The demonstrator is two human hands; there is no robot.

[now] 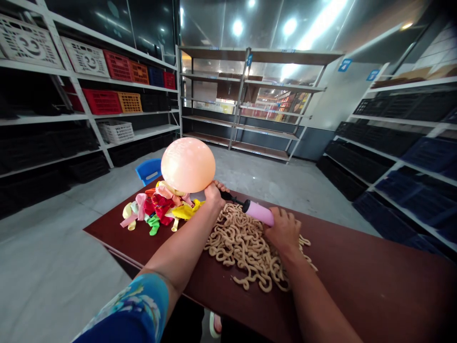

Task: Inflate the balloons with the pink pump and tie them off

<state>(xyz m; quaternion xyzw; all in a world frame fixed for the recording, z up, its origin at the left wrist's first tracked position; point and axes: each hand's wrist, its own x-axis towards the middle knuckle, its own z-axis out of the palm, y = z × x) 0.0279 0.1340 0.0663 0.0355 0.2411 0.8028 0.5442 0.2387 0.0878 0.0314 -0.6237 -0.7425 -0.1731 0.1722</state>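
A peach-coloured balloon [188,165], blown up round, stands over the table at the end of a hand pump. My left hand [214,194] is closed around the balloon's neck, where the pump's black end enters; the neck itself is hidden by the fingers. The hand pump [260,212] has a pink barrel and a black rod showing between my hands. My right hand [284,229] grips the barrel's near end. Below both hands lies a heap of beige, curled, noodle-like pieces [246,238]. Limp balloons [159,206] in several colours are piled left of my left hand.
The dark red-brown table [360,271] carries both piles. A blue chair [148,170] stands behind its far left edge. Shelves with plastic crates [103,101] line the left wall. A metal rack [246,105] stands at the back, and dark crates [385,143] fill the right shelves.
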